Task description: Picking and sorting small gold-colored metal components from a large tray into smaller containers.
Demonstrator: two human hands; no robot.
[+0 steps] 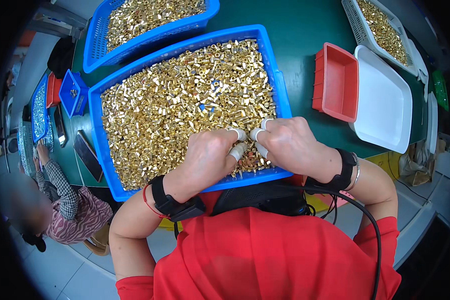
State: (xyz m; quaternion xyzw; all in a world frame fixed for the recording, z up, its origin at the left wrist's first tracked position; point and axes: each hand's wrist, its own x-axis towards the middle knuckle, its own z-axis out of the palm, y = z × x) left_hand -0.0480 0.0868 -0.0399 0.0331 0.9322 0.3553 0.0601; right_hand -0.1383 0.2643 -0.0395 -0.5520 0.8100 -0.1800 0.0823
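Observation:
A large blue tray (97, 145) in front of me is heaped with several small brass metal parts (185, 95). My left hand (207, 157) and my right hand (287, 142) hover over the tray's near right corner, knuckles up, fingertips meeting. White finger cots cover several fingertips on both hands. The fingers are curled and pinched together over the parts; what they pinch is too small to see. Each wrist wears a black strap with a cable.
A second blue tray (92, 55) of brass parts lies behind. A red bin (335, 82), a white tray (385, 107) and a white basket (357, 27) of parts stand right. Another person (70, 207) works at the left near a phone (87, 155).

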